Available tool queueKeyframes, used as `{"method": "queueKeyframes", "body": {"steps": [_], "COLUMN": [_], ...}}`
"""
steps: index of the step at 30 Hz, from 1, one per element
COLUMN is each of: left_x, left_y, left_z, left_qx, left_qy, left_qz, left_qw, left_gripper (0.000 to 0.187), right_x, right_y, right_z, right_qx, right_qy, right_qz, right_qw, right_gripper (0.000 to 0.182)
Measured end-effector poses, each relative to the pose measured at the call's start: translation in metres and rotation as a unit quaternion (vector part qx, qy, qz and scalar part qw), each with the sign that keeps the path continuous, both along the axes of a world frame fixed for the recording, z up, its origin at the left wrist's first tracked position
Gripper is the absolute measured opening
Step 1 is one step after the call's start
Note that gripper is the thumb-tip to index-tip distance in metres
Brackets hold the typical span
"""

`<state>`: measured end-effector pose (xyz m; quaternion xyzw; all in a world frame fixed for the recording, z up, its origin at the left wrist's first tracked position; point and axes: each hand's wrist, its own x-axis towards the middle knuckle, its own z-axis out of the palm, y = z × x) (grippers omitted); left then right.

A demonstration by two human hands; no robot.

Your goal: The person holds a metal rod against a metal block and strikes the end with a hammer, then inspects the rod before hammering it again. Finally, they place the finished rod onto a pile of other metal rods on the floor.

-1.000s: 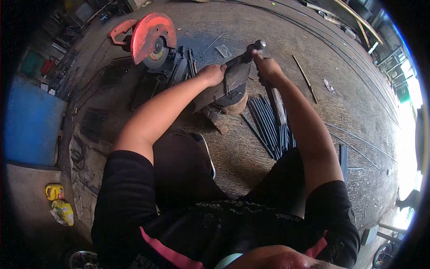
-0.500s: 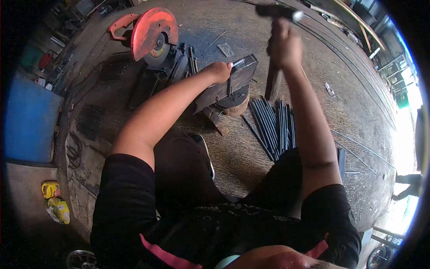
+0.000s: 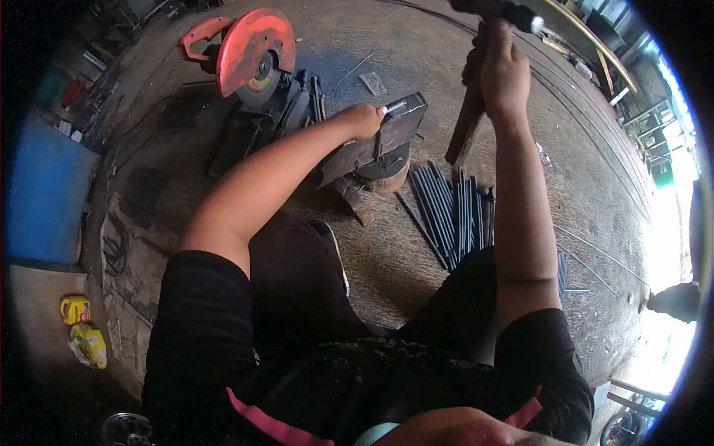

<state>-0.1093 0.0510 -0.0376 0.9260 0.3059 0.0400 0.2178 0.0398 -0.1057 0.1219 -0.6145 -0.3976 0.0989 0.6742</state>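
My right hand is closed around the wooden handle of a hammer, raised at the upper right with its metal head at the top edge of the view. My left hand is closed on a short metal rod, whose bright end sticks out past the thumb. The rod lies along the top of a dark steel plate block, tilted upward to the right. A round wooden stump stands under the block. The fingers' far side is hidden.
A cut-off saw with a red guard stands left of the block. Several cut rods lie in a bundle beside my right knee. Long rods stretch along the right floor. A small plastic packet lies behind the block.
My right hand has lifted the hammer higher and to the right, away from the block. My left hand and the rod stay in place.
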Motion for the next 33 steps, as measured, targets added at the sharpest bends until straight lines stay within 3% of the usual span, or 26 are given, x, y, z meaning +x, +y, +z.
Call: {"method": "queueKeyframes", "body": {"steps": [1,3,4,5,6,7,8,11,13,15,16,17,19,20,21,22,23,24,25,26,29,32,33], "left_x": [0.001,0.004,0.006,0.009,0.011,0.012,0.013,0.011,0.012,0.014,0.014,0.012,0.009,0.008,0.007,0.008,0.009,0.012,0.015,0.006,0.01,0.009,0.009], "left_y": [0.001,0.004,0.009,0.015,0.017,0.012,0.007,0.001,0.003,0.011,0.013,0.009,0.001,-0.002,-0.003,-0.004,-0.003,0.001,0.004,-0.012,-0.01,-0.009,-0.01], "left_z": [-0.002,-0.007,-0.012,-0.017,-0.018,-0.015,-0.009,-0.007,-0.007,-0.02,-0.026,-0.024,-0.007,0.0,0.005,0.008,0.004,-0.004,-0.006,0.019,0.013,0.021,0.018], "left_qx": [-0.002,0.001,0.002,-0.002,-0.006,-0.003,-0.002,-0.005,-0.008,0.008,0.025,0.02,0.0,-0.001,-0.016,-0.03,-0.029,-0.051,-0.071,-0.04,-0.092,-0.106,-0.108], "left_qy": [0.002,0.018,0.018,0.039,0.058,0.055,0.065,0.063,0.041,0.019,-0.001,-0.001,0.014,0.015,0.035,0.053,0.052,0.049,0.046,0.047,0.082,0.098,0.082], "left_qz": [0.002,0.007,0.007,-0.011,-0.028,-0.027,-0.011,0.012,0.016,0.006,-0.004,-0.001,0.01,0.009,0.013,0.017,0.015,0.037,0.058,0.024,0.084,0.07,0.074], "left_qw": [1.0,1.0,1.0,0.999,0.998,0.998,0.998,0.998,0.999,1.0,1.0,1.0,1.0,1.0,0.999,0.998,0.998,0.997,0.995,0.998,0.989,0.987,0.988], "left_gripper": [0.063,0.062,0.062,0.062,0.061,0.061,0.061,0.062,0.063,0.064,0.065,0.065,0.066,0.066,0.066,0.066,0.066,0.067,0.069,0.071,0.072,0.07,0.069], "right_x": [0.002,-0.004,0.022,0.004,0.01,0.005,0.011,0.02,0.028,0.004,0.007,-0.004,0.001,0.001,0.008,0.02,0.023,0.029,0.025,0.025,0.017,0.016,0.011], "right_y": [0.001,0.01,0.033,0.029,0.032,0.035,0.04,0.035,0.033,0.006,0.0,-0.01,-0.014,-0.01,0.0,0.016,0.027,0.035,0.037,0.037,0.02,0.011,0.007], "right_z": [-0.002,-0.018,-0.067,-0.068,-0.101,-0.115,-0.121,-0.091,-0.066,-0.006,0.006,0.024,0.02,0.013,-0.005,-0.035,-0.065,-0.099,-0.124,-0.147,-0.096,-0.056,-0.039], "right_qx": [0.035,-0.042,-0.126,-0.284,-0.371,-0.399,-0.415,-0.393,-0.262,-0.087,-0.065,0.021,0.103,0.091,0.032,-0.074,-0.235,-0.382,-0.431,-0.365,-0.411,-0.294,-0.193], "right_qy": [-0.006,-0.031,-0.231,-0.159,-0.32,-0.175,-0.109,-0.035,-0.035,0.053,-0.159,0.006,0.04,0.036,0.022,-0.128,-0.118,-0.189,-0.149,0.002,-0.001,-0.032,0.018], "right_qz": [0.011,-0.019,-0.069,-0.05,0.033,0.018,0.03,0.041,0.021,0.038,-0.033,0.019,0.033,0.019,-0.001,-0.057,-0.059,-0.013,0.014,0.05,0.042,0.014,0.026], "right_qw": [0.999,0.998,0.962,0.944,0.871,0.9,0.903,0.918,0.964,0.994,0.985,1.0,0.993,0.995,0.999,0.987,0.963,0.905,0.89,0.93,0.911,0.955,0.981], "right_gripper": [0.051,0.049,0.049,0.058,0.072,0.082,0.078,0.075,0.069,0.06,0.052,0.056,0.057,0.057,0.044,0.049,0.06,0.071,0.073,0.076,0.07,0.062,0.061]}}
